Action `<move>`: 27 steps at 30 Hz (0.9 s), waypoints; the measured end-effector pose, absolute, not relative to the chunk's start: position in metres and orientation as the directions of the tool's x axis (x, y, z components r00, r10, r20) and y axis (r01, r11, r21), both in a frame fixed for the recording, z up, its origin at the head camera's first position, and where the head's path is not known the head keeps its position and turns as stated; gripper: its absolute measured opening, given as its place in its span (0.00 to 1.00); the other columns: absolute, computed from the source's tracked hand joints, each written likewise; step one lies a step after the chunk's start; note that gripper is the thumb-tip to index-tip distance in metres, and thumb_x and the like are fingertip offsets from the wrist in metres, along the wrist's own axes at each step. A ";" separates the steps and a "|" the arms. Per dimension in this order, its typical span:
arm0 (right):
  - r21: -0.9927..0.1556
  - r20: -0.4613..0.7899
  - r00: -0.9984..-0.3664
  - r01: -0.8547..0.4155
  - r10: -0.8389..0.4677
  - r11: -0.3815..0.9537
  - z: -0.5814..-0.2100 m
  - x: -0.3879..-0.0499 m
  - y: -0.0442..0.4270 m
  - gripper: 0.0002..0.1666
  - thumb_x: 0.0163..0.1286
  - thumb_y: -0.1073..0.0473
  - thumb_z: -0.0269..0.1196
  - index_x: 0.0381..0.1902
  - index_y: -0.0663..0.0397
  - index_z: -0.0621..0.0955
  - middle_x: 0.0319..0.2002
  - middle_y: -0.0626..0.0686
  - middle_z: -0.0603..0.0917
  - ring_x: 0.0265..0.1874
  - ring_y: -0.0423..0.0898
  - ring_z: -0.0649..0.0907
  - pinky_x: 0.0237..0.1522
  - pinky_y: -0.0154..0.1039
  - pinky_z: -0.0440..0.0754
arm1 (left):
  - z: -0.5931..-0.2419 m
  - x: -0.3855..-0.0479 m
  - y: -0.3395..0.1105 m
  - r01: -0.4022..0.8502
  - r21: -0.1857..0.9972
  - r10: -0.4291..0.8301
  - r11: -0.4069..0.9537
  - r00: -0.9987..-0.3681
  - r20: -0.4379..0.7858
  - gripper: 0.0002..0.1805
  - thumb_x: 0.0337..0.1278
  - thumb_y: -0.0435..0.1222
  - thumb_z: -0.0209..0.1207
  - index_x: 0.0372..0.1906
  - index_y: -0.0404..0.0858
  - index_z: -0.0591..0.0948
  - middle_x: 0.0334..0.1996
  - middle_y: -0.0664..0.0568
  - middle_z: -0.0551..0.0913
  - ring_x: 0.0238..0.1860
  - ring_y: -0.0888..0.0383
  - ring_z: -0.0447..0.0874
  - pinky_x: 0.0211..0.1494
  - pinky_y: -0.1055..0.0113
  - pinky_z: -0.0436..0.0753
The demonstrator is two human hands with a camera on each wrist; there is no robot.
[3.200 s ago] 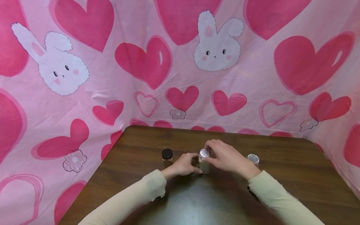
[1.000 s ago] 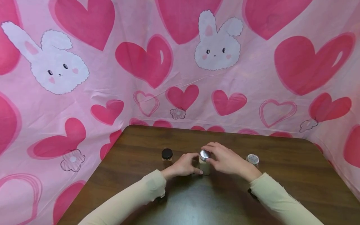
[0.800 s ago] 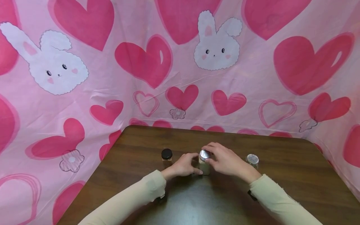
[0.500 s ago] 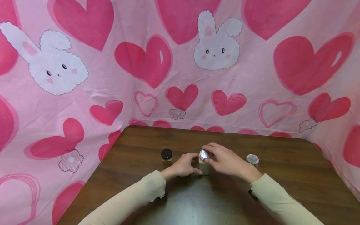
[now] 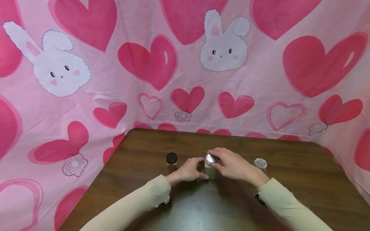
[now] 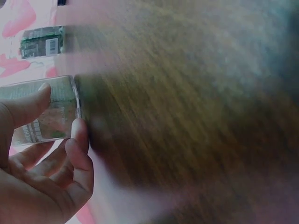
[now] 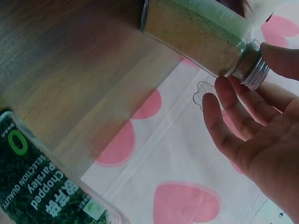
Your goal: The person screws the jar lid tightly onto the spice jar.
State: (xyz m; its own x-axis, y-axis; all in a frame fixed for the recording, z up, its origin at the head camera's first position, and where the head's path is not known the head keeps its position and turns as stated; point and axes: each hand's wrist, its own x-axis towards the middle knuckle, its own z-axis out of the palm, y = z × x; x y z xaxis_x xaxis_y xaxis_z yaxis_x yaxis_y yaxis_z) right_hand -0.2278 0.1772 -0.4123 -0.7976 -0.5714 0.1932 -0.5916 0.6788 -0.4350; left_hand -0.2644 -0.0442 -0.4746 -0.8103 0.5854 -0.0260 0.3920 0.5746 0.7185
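A clear spice jar with a shiny silver lid stands upright on the table, between both hands. My left hand grips its lower body, thumb at the front and fingers around the other side. On the lid, my right hand pinches with thumb and fingertips. Up close in the right wrist view, the jar holds tan powder, and the ridged lid sits between the right thumb and fingers. Part of the jar is hidden behind the left hand.
A black-capped jar stands to the left, partly behind the left hand. Right of the hands is a silver-topped jar, labelled Chopped Parsley in the right wrist view. The brown table meets a pink heart-print cloth.
Since the oldest frame, my right thumb has shifted from the front of the lid toward its right side, and its fingers moved slightly left. The left hand and the jars stay put.
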 end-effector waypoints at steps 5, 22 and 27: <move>-0.421 0.216 -0.802 -0.591 -0.556 0.689 -0.412 -0.229 0.177 0.28 0.69 0.61 0.74 0.65 0.56 0.81 0.57 0.51 0.84 0.54 0.47 0.83 0.56 0.53 0.83 | -0.474 -0.266 -0.043 0.419 0.707 0.592 0.570 -0.806 0.000 0.33 0.54 0.40 0.80 0.64 0.38 0.81 0.57 0.51 0.86 0.58 0.56 0.83 0.61 0.58 0.80; -0.363 0.240 -0.825 -0.564 -0.511 0.741 -0.408 -0.228 0.173 0.30 0.64 0.53 0.78 0.62 0.57 0.84 0.52 0.52 0.86 0.47 0.47 0.84 0.48 0.51 0.85 | -0.476 -0.265 -0.044 0.423 0.719 0.589 0.551 -0.808 0.024 0.31 0.52 0.38 0.81 0.61 0.40 0.81 0.54 0.53 0.86 0.53 0.59 0.84 0.58 0.59 0.82; -0.359 0.251 -0.837 -0.546 -0.485 0.757 -0.407 -0.229 0.171 0.30 0.63 0.51 0.79 0.60 0.55 0.85 0.51 0.51 0.87 0.44 0.46 0.83 0.44 0.49 0.84 | -0.476 -0.265 -0.044 0.418 0.714 0.574 0.561 -0.818 0.029 0.30 0.52 0.39 0.81 0.60 0.41 0.82 0.53 0.53 0.86 0.51 0.59 0.83 0.58 0.58 0.82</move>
State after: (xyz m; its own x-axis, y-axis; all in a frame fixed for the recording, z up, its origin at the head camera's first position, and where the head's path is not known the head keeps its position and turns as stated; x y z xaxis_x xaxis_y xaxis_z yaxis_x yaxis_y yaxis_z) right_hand -0.2288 0.1708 -0.4074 -0.8375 -0.4853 0.2513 -0.5462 0.7567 -0.3592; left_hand -0.2649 -0.0441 -0.4761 -0.8183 0.5740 0.0286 0.4184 0.5609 0.7144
